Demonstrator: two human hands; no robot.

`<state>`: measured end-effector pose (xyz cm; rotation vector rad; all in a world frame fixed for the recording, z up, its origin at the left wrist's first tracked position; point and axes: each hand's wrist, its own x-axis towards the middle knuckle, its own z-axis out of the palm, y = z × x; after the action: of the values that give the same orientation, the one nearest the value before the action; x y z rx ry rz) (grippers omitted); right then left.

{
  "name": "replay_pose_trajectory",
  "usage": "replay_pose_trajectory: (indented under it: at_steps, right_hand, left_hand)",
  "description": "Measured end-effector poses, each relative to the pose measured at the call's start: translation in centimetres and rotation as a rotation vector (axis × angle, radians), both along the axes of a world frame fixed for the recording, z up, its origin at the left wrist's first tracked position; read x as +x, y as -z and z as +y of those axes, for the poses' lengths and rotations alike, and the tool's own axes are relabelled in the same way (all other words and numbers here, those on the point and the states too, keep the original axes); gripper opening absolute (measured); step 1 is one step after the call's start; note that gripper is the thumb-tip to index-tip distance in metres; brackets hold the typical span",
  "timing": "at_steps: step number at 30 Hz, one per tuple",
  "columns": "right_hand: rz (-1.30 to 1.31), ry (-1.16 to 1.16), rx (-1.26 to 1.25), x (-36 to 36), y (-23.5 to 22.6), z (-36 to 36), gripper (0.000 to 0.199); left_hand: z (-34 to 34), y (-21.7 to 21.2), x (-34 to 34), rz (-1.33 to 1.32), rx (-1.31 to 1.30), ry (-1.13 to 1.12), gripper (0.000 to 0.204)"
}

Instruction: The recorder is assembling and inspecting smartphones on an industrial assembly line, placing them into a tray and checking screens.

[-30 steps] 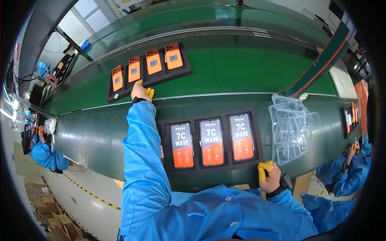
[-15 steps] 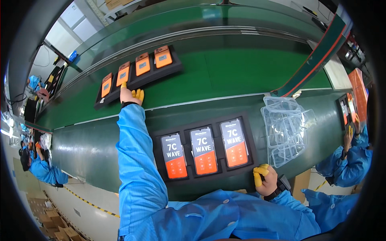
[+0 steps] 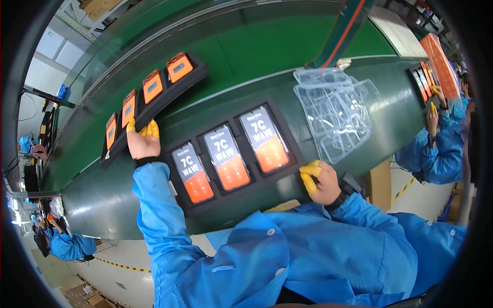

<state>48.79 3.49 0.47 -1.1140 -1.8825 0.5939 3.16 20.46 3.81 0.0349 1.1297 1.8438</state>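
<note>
My left hand (image 3: 144,139), with yellow finger covers, grips the near edge of a black foam tray (image 3: 169,96) at the far left. Its thumb lies over the rim, the other fingers curl at the front edge. Several orange phones (image 3: 153,88) sit back side up in that tray. Closer to me lies a second black foam tray (image 3: 264,178) with three phones (image 3: 226,156), their fronts covered in grey-and-orange film. Beside this tray's near right corner is my right hand (image 3: 321,182), fingers curled together with nothing visible in them.
Clear plastic trays (image 3: 336,115) lie in a loose pile on the right of the green bench (image 3: 92,205). Behind runs a green conveyor belt (image 3: 246,56), with a slanted post (image 3: 344,33) at its edge. A co-worker's hands (image 3: 433,115) are at another tray on the right.
The view has turned and shifted. My left hand's grip stays at the far tray, which now lies more slanted and closer to the belt's near edge. The right hand stays by the near tray's corner.
</note>
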Motion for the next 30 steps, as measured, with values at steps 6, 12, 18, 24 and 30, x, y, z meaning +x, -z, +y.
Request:
replay_pose_trajectory:
  at_steps: [6, 12, 18, 24, 30]
  right_hand:
    - [0.034, 0.029, -0.039, 0.2, 0.1, -0.2, 0.019]
    - [0.147, 0.016, -0.010, 0.2, 0.6, -0.4, 0.014]
    - [0.147, -0.003, -0.055, 0.5, 1.0, -0.8, 0.014]
    - [0.187, -0.009, -0.056, 0.7, 1.4, -1.1, 0.014]
    - [0.395, 0.078, -0.157, 0.6, 2.4, -1.7, 0.034]
  left_hand:
    - [-10.0, -1.1, 5.4, -0.048, 0.024, 0.053, 0.025]
    - [-17.4, -1.3, 10.6, -0.032, 0.054, 0.102, 0.029]
    - [-22.0, -0.5, 15.4, -0.031, 0.070, 0.147, 0.032]
    - [-24.5, 0.7, 17.6, -0.026, 0.075, 0.247, 0.032]
    - [-25.3, 1.3, 17.5, 0.049, 0.062, 0.292, 0.035]
